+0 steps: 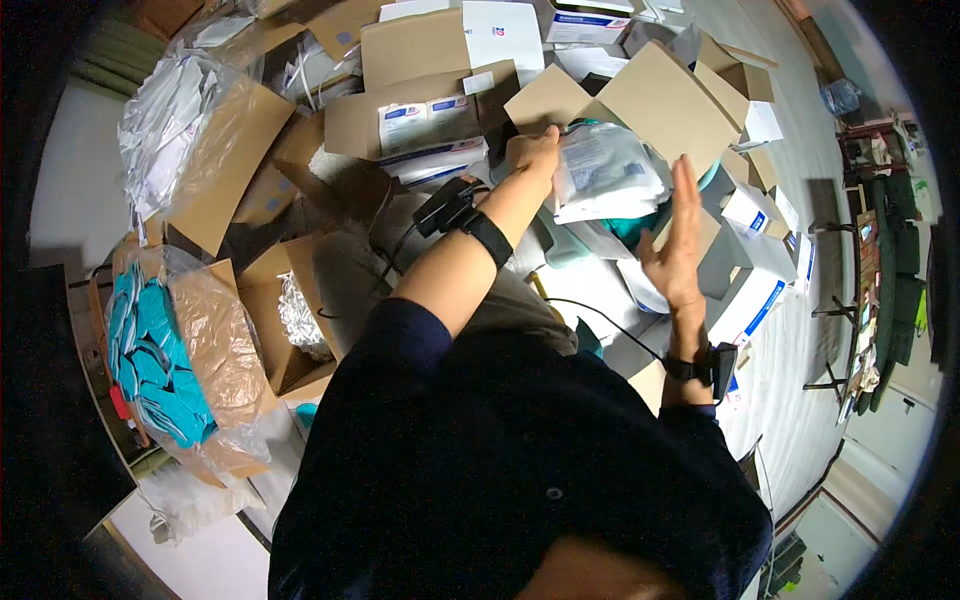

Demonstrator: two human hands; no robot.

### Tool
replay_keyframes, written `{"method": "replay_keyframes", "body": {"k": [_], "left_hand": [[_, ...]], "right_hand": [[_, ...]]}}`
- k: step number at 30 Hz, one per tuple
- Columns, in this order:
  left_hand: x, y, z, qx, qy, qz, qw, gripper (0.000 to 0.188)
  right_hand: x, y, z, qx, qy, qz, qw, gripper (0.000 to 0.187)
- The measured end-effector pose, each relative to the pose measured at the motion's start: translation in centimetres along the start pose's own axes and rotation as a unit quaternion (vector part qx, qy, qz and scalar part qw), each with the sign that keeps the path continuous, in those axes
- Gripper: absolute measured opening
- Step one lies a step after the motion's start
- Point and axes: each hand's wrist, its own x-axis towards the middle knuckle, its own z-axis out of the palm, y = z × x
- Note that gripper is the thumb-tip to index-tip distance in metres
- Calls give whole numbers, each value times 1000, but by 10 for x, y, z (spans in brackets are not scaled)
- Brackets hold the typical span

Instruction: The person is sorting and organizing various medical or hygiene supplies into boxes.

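Observation:
A clear plastic package (608,165) with white, printed contents is tilted above teal material (628,232) in front of me. My left hand (533,163) is closed at the package's left edge, with most of its fingers hidden. To the right of the package, my right hand (678,245) is open, its fingers stretched upward and apart from the package. An open cardboard box flap (672,98) rises just behind the package.
On the left stand a bag-lined box of teal packets (158,350), a carton of small white pieces (300,318) and a bag of white sheets (178,135). White-and-blue cartons (755,285) stand at right. A black cable (607,316) crosses between my arms.

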Motion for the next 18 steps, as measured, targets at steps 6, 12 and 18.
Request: {"method": "replay_keyframes", "body": {"k": [6,12,18], "left_hand": [[-35,0,27,36,-110,-153,982,35],[-60,16,29,56,-145,-197,968,68],[-45,4,-12,74,-200,-168,962,70]], "right_hand": [[-32,52,4,-72,17,39,996,50],[-35,85,11,-135,42,22,990,17],[-28,97,-7,4,162,199,966,15]]}}
